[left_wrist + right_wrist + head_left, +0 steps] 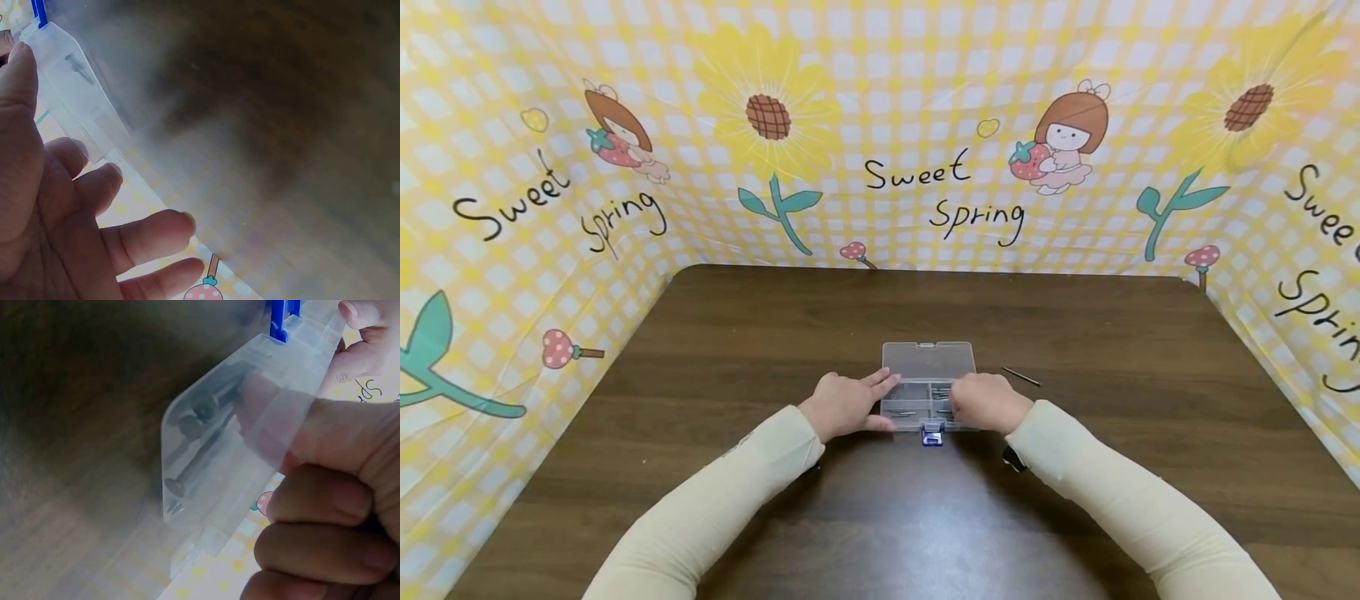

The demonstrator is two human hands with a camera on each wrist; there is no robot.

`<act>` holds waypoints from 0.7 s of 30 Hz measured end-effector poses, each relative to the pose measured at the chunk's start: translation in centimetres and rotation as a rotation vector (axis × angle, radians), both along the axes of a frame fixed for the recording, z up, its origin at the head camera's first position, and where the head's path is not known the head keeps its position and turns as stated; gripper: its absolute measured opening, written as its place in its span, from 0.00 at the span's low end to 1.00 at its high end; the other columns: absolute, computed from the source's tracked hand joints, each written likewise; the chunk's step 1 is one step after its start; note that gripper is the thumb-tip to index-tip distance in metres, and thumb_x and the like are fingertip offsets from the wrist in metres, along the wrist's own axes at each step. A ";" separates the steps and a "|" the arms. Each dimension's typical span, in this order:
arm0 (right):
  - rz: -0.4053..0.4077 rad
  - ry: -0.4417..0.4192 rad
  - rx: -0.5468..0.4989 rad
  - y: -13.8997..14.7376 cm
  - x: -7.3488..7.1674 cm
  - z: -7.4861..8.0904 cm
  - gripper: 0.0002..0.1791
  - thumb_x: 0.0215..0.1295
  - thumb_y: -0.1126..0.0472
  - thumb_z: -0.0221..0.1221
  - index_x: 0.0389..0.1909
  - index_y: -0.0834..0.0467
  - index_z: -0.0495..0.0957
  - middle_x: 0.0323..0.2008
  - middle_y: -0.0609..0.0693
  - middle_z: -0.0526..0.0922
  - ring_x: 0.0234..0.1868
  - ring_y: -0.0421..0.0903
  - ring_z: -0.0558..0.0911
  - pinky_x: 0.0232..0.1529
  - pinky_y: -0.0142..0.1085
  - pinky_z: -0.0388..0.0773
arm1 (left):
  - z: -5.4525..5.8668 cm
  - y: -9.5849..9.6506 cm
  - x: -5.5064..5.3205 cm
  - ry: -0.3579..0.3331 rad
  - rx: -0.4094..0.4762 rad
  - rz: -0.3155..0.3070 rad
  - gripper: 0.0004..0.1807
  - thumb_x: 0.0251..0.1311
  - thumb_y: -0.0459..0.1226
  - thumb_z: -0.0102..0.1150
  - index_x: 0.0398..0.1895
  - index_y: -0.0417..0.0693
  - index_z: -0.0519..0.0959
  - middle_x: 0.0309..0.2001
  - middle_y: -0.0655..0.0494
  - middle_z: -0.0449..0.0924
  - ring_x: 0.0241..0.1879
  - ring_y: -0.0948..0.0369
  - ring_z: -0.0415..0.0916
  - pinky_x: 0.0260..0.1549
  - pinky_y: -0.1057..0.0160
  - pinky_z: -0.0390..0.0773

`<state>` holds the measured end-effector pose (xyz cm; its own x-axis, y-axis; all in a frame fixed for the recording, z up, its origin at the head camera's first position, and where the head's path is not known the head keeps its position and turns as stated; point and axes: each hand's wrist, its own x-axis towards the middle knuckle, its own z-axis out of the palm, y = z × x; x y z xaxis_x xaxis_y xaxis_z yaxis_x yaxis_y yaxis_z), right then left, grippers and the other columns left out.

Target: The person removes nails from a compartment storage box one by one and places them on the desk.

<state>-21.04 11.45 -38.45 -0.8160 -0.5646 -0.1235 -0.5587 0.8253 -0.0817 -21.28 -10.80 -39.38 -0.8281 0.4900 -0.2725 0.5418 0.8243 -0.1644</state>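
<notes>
Steadied the open box (910, 405) at frame centre with a loosely spread left hand (842, 406); reached among screws (190, 427) at its right with a curled right hand (990, 402), no telling whether pinching any. Seemingly mid-pick or placement; probably called next for careful withdrawal.
</notes>
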 end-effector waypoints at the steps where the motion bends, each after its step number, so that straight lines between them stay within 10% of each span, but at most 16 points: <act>1: 0.005 0.003 0.002 0.0 0.0 0.0 0.22 0.49 0.71 0.57 0.05 0.50 0.61 0.14 0.44 0.67 0.17 0.42 0.66 0.15 0.44 0.68 | 0.0 0.0 0.0 0.000 0.000 0.002 0.45 0.55 0.68 0.44 0.75 0.63 0.55 0.72 0.65 0.56 0.15 0.59 0.69 0.24 0.60 0.69; 21: 0.108 0.094 0.072 -1.1 -0.4 0.0 0.19 0.49 0.68 0.61 0.07 0.52 0.66 0.14 0.48 0.73 0.16 0.44 0.73 0.19 0.47 0.75 | 0.2 0.0 0.3 0.009 0.020 0.013 0.44 0.54 0.68 0.47 0.74 0.64 0.58 0.71 0.66 0.59 0.14 0.60 0.65 0.16 0.62 0.62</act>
